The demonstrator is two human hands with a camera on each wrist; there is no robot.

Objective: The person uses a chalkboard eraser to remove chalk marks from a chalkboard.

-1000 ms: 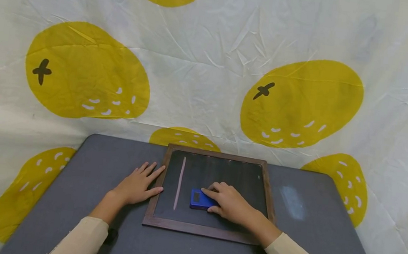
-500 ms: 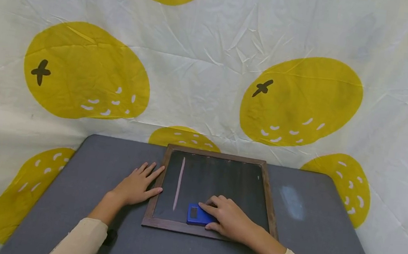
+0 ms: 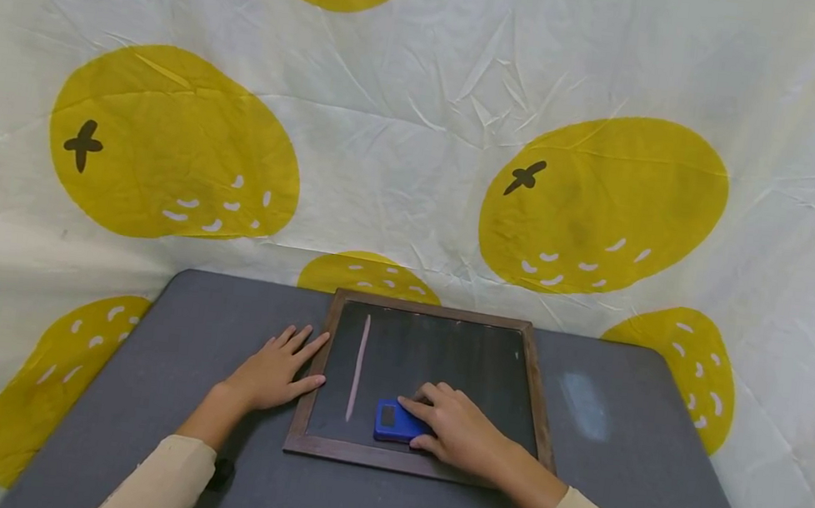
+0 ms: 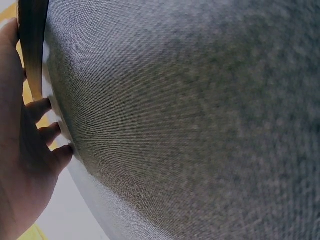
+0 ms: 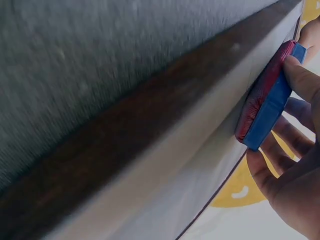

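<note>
A wood-framed chalkboard (image 3: 455, 368) lies on the grey table, with one pink chalk line (image 3: 359, 366) down its left side. My right hand (image 3: 466, 432) grips a blue board eraser (image 3: 394, 422) by its right end, low on the board and right of the line. In the right wrist view the eraser (image 5: 270, 107) shows a red fabric pad facing the board, with thumb and fingers around its blue back. My left hand (image 3: 273, 373) rests with spread fingers at the board's left edge, thumb and index touching the frame (image 3: 308, 398).
The grey table (image 3: 219, 316) extends around the board and has a pale chalky smudge (image 3: 584, 404) on its right part. A white cloth with yellow fruit prints (image 3: 402, 170) hangs behind the table.
My right hand first drew the eraser down toward the bottom frame, then moved it slightly back up. My left hand and the chalk line look the same.
</note>
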